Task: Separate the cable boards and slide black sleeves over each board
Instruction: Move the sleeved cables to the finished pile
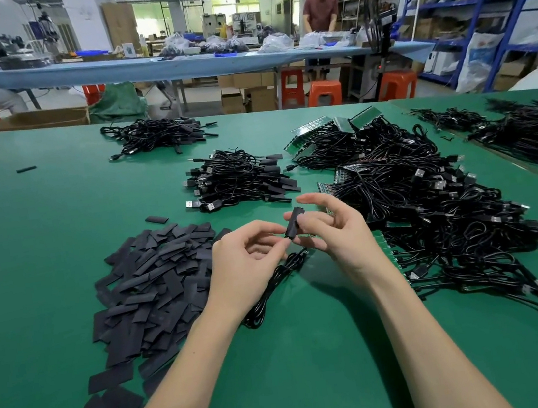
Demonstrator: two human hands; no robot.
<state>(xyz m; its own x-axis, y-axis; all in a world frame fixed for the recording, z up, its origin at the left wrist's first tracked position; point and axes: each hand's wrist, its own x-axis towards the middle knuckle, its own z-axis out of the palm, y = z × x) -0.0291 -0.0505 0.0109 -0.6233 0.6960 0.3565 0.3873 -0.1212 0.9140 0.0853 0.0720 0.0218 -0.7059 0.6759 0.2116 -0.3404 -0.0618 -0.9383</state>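
The tabletop was wide and green, and most of its right half lay under the tangle of unsorted cables, some with green boards still joined in strips at its near and far edges. Left of the hands spread the sleeve heap, flat black pieces overlapping loosely. Beyond them sat the done pile of sleeved cables, with another bundle farther back.

Between these, both hands met over bare green. The left hand pinched the lower end of a sleeve with thumb and forefinger; the right hand held its upper part between curled fingers, the index finger stretched out free. The board itself was hidden inside the sleeve or behind the fingers, so how far it had gone in could not be told. Its cable trailed down onto the tabletop in a loose coil beneath the left wrist.

The likeliest trouble seemed a sleeve catching on a board corner and buckling if pushed askew, or sliding short and leaving board exposed. The coil could snag under the left forearm. The tangle lay just beside the right hand, so a stray loop might drag along on the way to the done pile.
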